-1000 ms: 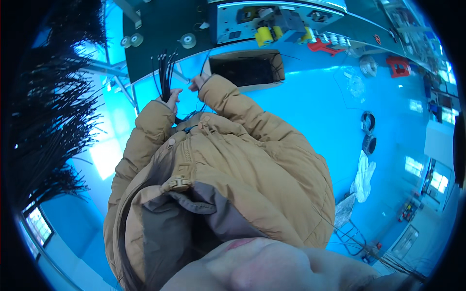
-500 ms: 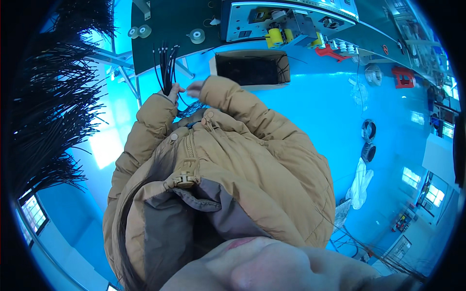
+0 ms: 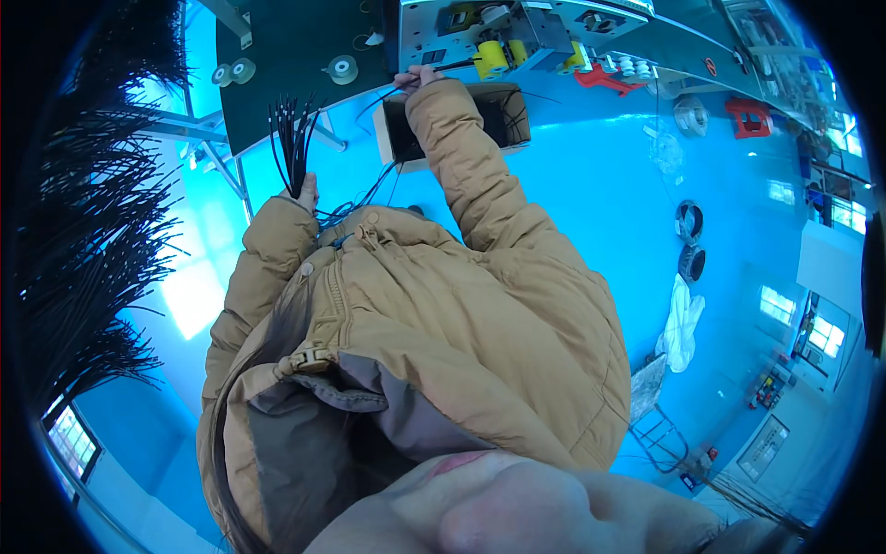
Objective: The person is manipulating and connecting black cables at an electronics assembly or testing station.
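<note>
My left hand [image 3: 308,191] is closed around a bundle of thin black cables [image 3: 293,148], whose ends fan out upward. Loose lengths of black cable [image 3: 374,189] trail from near that hand toward the right. My right hand [image 3: 420,78] is stretched forward, its fingers pinched on a single black cable [image 3: 378,98]. It is at the front edge of a bench machine [image 3: 420,42] with a metal panel, just left of its yellow rollers [image 3: 490,60]. Exactly where the cable's far end sits among the rollers is too small to tell.
A cardboard box [image 3: 383,134] with dark contents stands below the machine, partly behind my right sleeve. Tape rolls [image 3: 342,69] lie on the dark green bench [image 3: 295,46]. Masses of black cables [image 3: 101,231] hang at the left. A red plastic stand [image 3: 748,118] is at the right.
My right hand has moved from beside my left hand forward to the machine, with a black cable in its fingers. The left hand still grips the bundle. The whole view has shifted slightly.
</note>
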A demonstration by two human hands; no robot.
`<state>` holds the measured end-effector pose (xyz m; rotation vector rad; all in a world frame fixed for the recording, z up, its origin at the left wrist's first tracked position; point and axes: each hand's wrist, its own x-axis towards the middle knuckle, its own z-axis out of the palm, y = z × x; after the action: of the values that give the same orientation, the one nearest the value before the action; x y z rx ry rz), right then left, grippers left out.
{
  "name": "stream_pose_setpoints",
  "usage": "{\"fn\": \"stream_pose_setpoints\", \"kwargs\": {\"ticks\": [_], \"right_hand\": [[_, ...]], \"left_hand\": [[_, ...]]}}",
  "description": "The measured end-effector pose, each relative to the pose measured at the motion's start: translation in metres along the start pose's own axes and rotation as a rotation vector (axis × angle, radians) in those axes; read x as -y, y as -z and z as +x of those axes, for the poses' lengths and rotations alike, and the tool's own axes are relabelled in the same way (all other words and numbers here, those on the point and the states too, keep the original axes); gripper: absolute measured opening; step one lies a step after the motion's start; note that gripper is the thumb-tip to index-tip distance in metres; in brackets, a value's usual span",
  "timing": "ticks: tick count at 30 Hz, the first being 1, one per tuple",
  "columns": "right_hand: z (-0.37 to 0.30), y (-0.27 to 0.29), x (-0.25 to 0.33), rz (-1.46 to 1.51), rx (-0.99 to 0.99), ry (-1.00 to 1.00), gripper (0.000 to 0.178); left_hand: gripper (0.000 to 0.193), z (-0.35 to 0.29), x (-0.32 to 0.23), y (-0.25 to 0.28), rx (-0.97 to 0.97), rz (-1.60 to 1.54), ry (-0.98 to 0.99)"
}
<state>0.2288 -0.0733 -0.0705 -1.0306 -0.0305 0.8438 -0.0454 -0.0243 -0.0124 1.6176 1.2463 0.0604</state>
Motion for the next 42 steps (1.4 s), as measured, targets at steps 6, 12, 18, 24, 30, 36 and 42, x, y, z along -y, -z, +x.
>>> {"fn": "stream_pose_setpoints", "kwargs": {"ticks": [6, 12, 18, 24, 30, 36, 42], "right_hand": [[0.002, 0.003, -0.009, -0.006, -0.061, -0.099, 0.029], [0.005, 0.009, -0.024, 0.018, -0.031, -0.014, 0.032], [0.002, 0.01, -0.019, -0.013, -0.049, -0.063, 0.033], [-0.009, 0.011, -0.004, -0.145, -0.056, -0.119, 0.031], [-0.01, 0.018, -0.02, -0.112, -0.043, -0.069, 0.034], [-0.065, -0.004, -0.043, -0.793, 0.282, 0.06, 0.024], [-0.138, -0.054, -0.017, -1.68, 1.071, 0.581, 0.028]], "left_hand": [[0.052, -0.003, -0.006, 0.001, -0.026, 0.188, -0.079], [0.048, -0.002, 0.008, -0.002, 0.15, -0.249, -0.006], [0.042, -0.008, -0.001, -0.009, 0.098, -0.176, -0.017], [0.038, -0.003, 0.0, -0.009, 0.077, -0.148, -0.038], [0.036, -0.002, -0.002, -0.012, 0.048, -0.162, -0.021], [0.035, -0.001, -0.025, -0.01, 0.026, -0.275, 0.003], [0.032, -0.003, -0.036, -0.001, 0.058, -0.116, -0.098]]}}
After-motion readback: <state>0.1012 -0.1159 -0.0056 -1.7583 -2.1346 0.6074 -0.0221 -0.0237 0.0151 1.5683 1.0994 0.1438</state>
